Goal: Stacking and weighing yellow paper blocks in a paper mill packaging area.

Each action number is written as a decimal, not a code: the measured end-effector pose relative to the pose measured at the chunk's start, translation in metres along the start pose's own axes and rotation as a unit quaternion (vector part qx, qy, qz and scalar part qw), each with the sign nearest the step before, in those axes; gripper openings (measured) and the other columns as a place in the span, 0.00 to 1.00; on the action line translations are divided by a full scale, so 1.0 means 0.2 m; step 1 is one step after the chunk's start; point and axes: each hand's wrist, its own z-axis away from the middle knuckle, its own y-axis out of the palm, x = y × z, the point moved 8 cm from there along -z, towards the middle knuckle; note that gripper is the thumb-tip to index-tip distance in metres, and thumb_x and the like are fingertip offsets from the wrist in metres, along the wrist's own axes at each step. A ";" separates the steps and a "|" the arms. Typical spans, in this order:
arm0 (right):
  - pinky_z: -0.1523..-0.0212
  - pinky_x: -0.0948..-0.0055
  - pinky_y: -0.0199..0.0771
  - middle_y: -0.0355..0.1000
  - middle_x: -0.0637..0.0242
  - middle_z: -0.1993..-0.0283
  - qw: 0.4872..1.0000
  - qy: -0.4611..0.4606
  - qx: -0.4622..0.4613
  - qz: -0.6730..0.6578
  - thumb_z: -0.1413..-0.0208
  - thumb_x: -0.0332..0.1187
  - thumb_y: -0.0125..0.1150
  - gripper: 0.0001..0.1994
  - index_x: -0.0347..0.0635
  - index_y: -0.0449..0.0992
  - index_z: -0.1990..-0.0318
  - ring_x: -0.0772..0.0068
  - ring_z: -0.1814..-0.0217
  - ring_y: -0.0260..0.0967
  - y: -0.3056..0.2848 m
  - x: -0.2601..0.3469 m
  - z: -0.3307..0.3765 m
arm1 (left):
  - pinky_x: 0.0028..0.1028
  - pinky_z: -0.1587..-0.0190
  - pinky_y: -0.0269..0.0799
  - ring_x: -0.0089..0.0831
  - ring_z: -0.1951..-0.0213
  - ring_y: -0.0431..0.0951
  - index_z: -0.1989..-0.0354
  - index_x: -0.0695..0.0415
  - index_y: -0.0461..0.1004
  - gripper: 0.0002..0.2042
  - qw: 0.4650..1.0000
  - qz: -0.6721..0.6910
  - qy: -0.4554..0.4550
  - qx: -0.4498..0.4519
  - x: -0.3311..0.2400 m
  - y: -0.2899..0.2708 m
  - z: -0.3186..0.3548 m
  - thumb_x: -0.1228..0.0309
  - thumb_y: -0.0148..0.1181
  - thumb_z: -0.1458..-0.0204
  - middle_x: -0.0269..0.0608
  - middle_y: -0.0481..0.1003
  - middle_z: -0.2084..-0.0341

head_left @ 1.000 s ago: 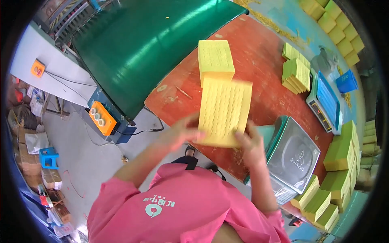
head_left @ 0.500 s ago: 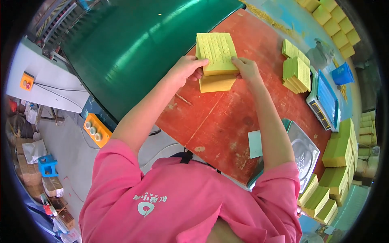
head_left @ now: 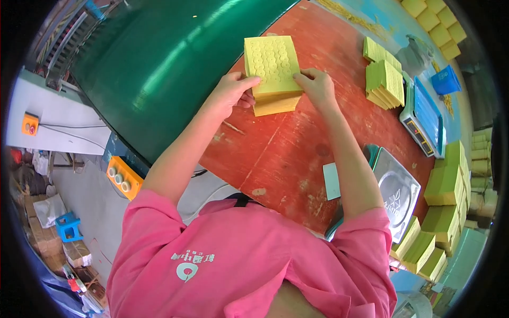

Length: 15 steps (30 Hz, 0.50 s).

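Note:
A thick stack of yellow paper sheets [head_left: 273, 58], its top embossed with rows of round coin-like marks, lies on a red table [head_left: 286, 153]. My left hand [head_left: 234, 91] grips the stack's near left corner, thumb on top and fingers curled at the side. At the near right corner my right hand [head_left: 317, 87] holds it too, thumb on the upper edge, its other fingers partly hidden. Below the top bundle, the front edges of more yellow paper show, fanned slightly and resting on the table.
A green conveyor belt [head_left: 159, 63] runs along the left. To the right stand more yellow paper stacks [head_left: 384, 85], a digital scale [head_left: 421, 119], a blue cup [head_left: 446, 80], and a second scale with a metal plate [head_left: 395, 185]. An orange button box [head_left: 123, 177] sits lower left.
Both hands have moved slightly left with the top bundle, which now sits more squarely over the paper beneath. My view has shifted a little.

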 end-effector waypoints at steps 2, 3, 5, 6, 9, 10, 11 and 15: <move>0.55 0.68 0.73 0.79 0.56 0.62 1.000 -0.006 -0.014 0.008 0.52 0.44 0.64 0.19 0.38 0.82 0.58 0.63 0.59 0.77 -0.02 -0.02 -0.01 | 0.21 0.77 0.71 0.24 0.77 0.77 0.64 0.59 0.73 0.18 1.000 -0.001 0.007 0.005 -0.02 0.02 0.00 0.56 0.65 0.49 0.37 0.75 0.76; 0.56 0.67 0.74 0.79 0.56 0.63 1.000 -0.019 -0.012 0.002 0.52 0.44 0.64 0.19 0.37 0.82 0.59 0.63 0.60 0.77 -0.02 -0.03 -0.01 | 0.21 0.77 0.71 0.24 0.77 0.77 0.64 0.59 0.73 0.18 1.000 -0.009 0.007 0.014 -0.02 0.03 -0.01 0.56 0.65 0.49 0.37 0.75 0.76; 0.57 0.67 0.74 0.79 0.57 0.64 0.999 -0.027 -0.020 -0.010 0.51 0.44 0.64 0.19 0.36 0.81 0.60 0.64 0.61 0.77 -0.03 -0.03 -0.02 | 0.20 0.77 0.71 0.24 0.77 0.77 0.61 0.59 0.72 0.19 0.999 -0.041 -0.027 0.019 0.02 0.00 -0.02 0.55 0.65 0.49 0.37 0.76 0.74; 0.58 0.67 0.74 0.79 0.58 0.65 0.996 0.002 0.020 -0.086 0.51 0.44 0.63 0.19 0.35 0.81 0.62 0.65 0.62 0.76 -0.01 -0.06 -0.03 | 0.20 0.77 0.71 0.24 0.77 0.77 0.61 0.59 0.72 0.19 0.998 -0.052 -0.026 0.028 0.01 -0.01 -0.04 0.55 0.65 0.49 0.37 0.76 0.74; 0.57 0.68 0.73 0.78 0.60 0.62 0.981 0.068 0.060 -0.172 0.45 0.47 0.59 0.21 0.33 0.80 0.60 0.68 0.60 0.75 -0.03 -0.14 -0.06 | 0.31 0.64 0.74 0.29 0.64 0.78 0.54 0.56 0.70 0.23 0.999 -0.026 0.029 -0.027 -0.09 -0.11 -0.12 0.51 0.64 0.49 0.38 0.76 0.63; 0.55 0.67 0.71 0.78 0.59 0.58 0.960 0.086 0.039 -0.265 0.43 0.48 0.56 0.22 0.34 0.78 0.57 0.67 0.57 0.74 -0.03 -0.19 -0.08 | 0.35 0.58 0.72 0.30 0.58 0.76 0.51 0.56 0.70 0.25 0.995 0.000 0.065 -0.073 -0.11 -0.20 -0.20 0.50 0.64 0.49 0.38 0.76 0.61; 0.53 0.67 0.70 0.77 0.59 0.54 0.929 0.102 0.018 -0.355 0.40 0.49 0.53 0.23 0.35 0.77 0.53 0.67 0.54 0.73 -0.01 -0.23 -0.10 | 0.39 0.52 0.70 0.32 0.53 0.74 0.49 0.56 0.70 0.27 0.988 0.027 0.100 -0.117 -0.12 -0.28 -0.29 0.48 0.64 0.49 0.37 0.75 0.59; 0.44 0.66 0.65 0.72 0.59 0.45 0.887 0.110 0.038 -0.447 0.35 0.51 0.46 0.26 0.37 0.73 0.45 0.66 0.45 0.68 0.13 -0.32 -0.09 | 0.36 0.46 0.65 0.31 0.48 0.71 0.44 0.55 0.69 0.30 0.990 0.128 0.015 -0.060 -0.11 -0.18 -0.51 0.48 0.64 0.50 0.37 0.74 0.54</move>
